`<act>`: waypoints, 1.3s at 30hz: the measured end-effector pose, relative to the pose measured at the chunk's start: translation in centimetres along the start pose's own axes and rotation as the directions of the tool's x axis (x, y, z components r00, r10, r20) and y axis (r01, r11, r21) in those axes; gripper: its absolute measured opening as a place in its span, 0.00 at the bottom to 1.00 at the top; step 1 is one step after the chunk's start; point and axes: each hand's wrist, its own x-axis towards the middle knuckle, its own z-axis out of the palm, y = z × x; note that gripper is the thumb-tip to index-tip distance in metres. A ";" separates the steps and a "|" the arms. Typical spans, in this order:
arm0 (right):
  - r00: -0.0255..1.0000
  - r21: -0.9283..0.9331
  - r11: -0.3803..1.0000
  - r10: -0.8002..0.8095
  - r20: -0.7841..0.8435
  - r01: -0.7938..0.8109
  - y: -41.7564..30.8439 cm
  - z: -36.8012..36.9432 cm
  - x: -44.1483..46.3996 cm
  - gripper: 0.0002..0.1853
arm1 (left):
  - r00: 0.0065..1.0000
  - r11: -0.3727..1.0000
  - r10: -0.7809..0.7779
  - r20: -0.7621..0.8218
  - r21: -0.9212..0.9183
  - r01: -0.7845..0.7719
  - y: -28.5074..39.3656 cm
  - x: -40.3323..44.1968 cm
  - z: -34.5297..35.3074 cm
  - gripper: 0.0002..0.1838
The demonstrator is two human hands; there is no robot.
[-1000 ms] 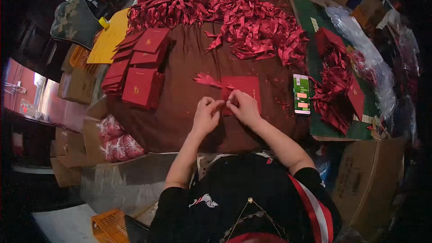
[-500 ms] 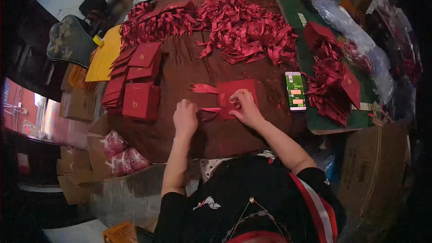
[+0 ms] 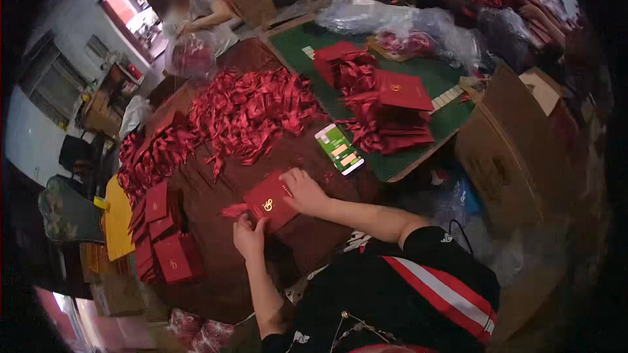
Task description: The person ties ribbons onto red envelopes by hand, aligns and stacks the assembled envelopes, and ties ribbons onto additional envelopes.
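Observation:
A flat red gift bag [image 3: 280, 212] with a gold logo lies tilted on the brown-covered table. Red ribbon [image 3: 234, 210] sticks out from its left edge. My left hand [image 3: 249, 236] is at the bag's lower left corner, thumb and fingers closed at the ribbon; the exact grip is partly hidden. Across the bag's right side lies my right hand [image 3: 305, 193], its fingers stretched over the surface.
Stacked red bags [image 3: 175, 258] stand at left, with a heap of ribboned pieces [image 3: 252, 114] behind. A lit phone [image 3: 339, 149] lies to the right, near more bags [image 3: 402, 91] on a green board [image 3: 392, 168]. Another person [image 3: 203, 16] is at the far left.
My view has swung to the right. The bag now shows its gold logo face. My left hand has come in to the bag's corner, and my right hand has flattened from a curled pose.

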 end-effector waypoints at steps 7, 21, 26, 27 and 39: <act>0.994 0.153 0.988 -0.027 0.107 0.010 1.7 -1.3 -2.2 0.32 | 0.997 0.935 0.038 0.067 -0.355 -0.011 -1.2 2.3 3.9 0.23; 0.663 0.419 0.898 0.235 -0.710 0.130 10.2 -34.6 -2.2 0.13 | 0.727 0.469 0.566 0.388 -0.877 0.103 35.9 2.0 -3.4 0.15; 0.537 0.497 0.835 0.539 -0.649 -0.237 23.2 -37.9 -1.7 0.45 | 0.601 0.703 0.552 0.579 -0.711 0.039 41.7 12.5 9.1 0.14; 0.582 0.473 0.771 0.635 -0.508 -0.427 25.0 -37.8 -1.6 0.52 | 0.482 0.675 0.691 0.538 -0.719 -0.164 41.5 14.7 12.6 0.12; 0.639 0.165 0.627 0.768 0.034 -0.762 22.4 -35.8 -2.4 0.47 | 0.395 0.957 0.261 0.881 -0.182 -0.227 45.5 12.1 14.1 0.41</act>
